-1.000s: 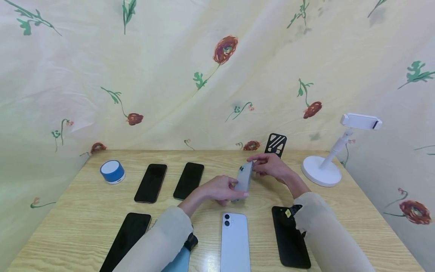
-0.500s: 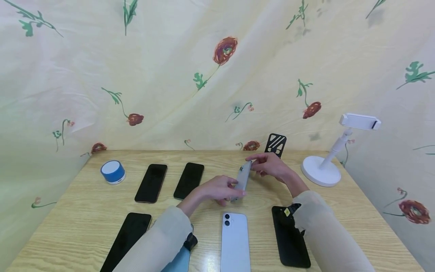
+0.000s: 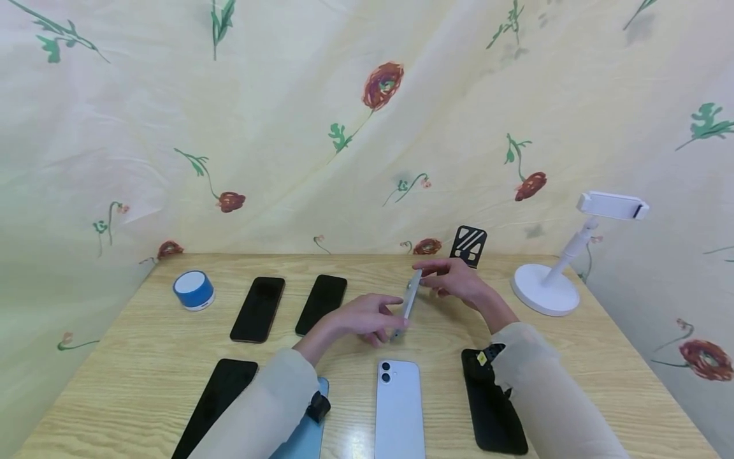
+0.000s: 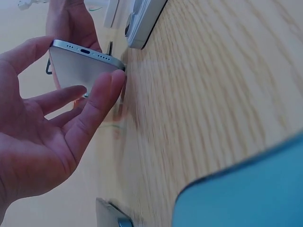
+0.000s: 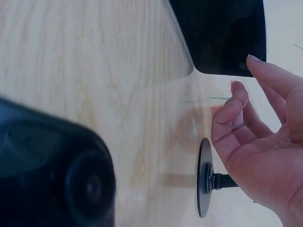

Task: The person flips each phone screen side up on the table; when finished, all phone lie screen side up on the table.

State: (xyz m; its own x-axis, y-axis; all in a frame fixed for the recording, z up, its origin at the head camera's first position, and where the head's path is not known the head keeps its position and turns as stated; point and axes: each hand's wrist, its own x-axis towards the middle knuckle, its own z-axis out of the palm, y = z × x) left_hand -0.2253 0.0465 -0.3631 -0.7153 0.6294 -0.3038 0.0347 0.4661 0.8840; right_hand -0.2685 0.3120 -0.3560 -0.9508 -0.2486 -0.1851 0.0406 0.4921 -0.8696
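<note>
A pale smartphone stands on edge between both hands, its side toward the head camera. My left hand pinches its near end; in the left wrist view fingertips sit at both corners beside the charging port. At the far end, my right hand holds a corner with its fingertips; in the right wrist view its other fingers curl beside the dark screen. Whether the phone touches the table is unclear. Nearest below lies a lavender phone, back up.
Black phones lie left and right on the wooden table; a blue phone is partly under my left sleeve. Behind stand a black phone stand, a white phone holder and a blue-and-white cylinder.
The held phone has turned from showing its back to nearly edge-on. Both hands have kept close to the same places on its ends.
</note>
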